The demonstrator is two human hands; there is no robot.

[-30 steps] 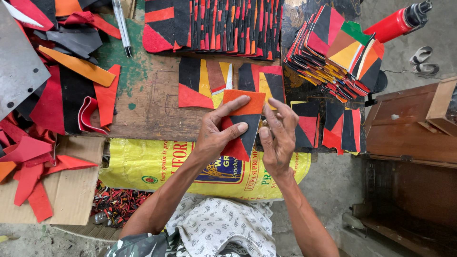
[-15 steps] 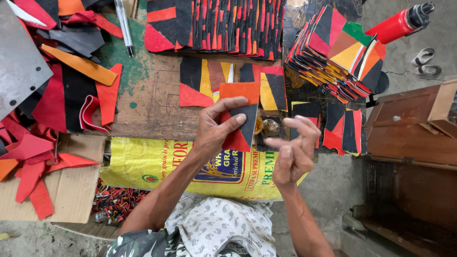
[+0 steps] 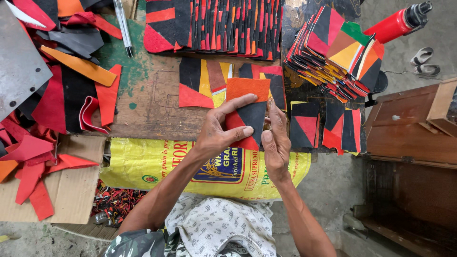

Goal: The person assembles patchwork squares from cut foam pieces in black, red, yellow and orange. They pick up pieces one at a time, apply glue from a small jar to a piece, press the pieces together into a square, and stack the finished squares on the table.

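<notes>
Orange, black and red patchwork piece (image 3: 248, 115) sits in the grip of the left hand (image 3: 220, 134), thumb across its face near the orange top band, fingers curled behind its lower red edge, so that hand is closed on it. Right hand (image 3: 276, 143) lies just beside the piece, palm edge against its right side, fingers extended and not clamped on anything. Directly beyond both hands, on the wooden desk (image 3: 147, 104), lie flat patchwork squares (image 3: 200, 85); farther beyond, a long row of stacked pieces (image 3: 214, 26). Right of the right hand stands a fanned stack (image 3: 340, 50). Left of the left hand lie loose scraps (image 3: 71, 100).
</notes>
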